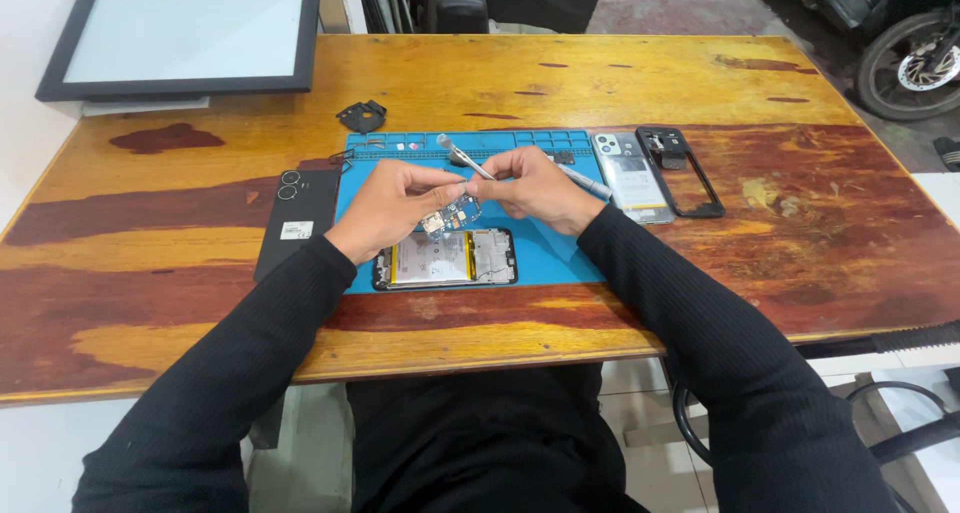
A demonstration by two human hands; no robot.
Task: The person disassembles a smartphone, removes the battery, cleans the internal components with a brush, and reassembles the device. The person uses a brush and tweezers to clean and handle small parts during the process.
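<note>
- Left hand (392, 195) pinches a small blue circuit board (452, 216) at its edge, fingers closed on it, held in the air over the blue mat (545, 258), mid-tabletop.
- Right hand (535, 188) is closed around metal tweezers (462, 157); tips point up-left past the left fingers. A second slim tool (585, 182) seems to stick out behind the right hand toward the right; can't tell whether it's held or lying on the mat.
- Risk: the board is only held by fingertips. A push from the tweezers could twist it loose, and it would land on the open phone (445, 258) just below.
- Risk: a metal tip sliding across the board could scrape small components or bridge contacts. The battery sits exposed in the phone underneath, so a dropped tool there would be worse.
- Risk: small loose parts lie in the mat's tray strip (470, 143) along its far edge; a sleeve sweep could scatter them.
- Board look: small, blue, irregular outline, dotted with tiny parts and metal patches. Detail is too fine to read.
- Nearby: black back cover (298, 218) off the mat's left edge, silver phone (630, 173) and black frame (685, 168) at the mat's far right corner, black bracket (362, 115) beyond the mat, monitor (185, 33) at the far left corner of the tabletop (700, 73).
</note>
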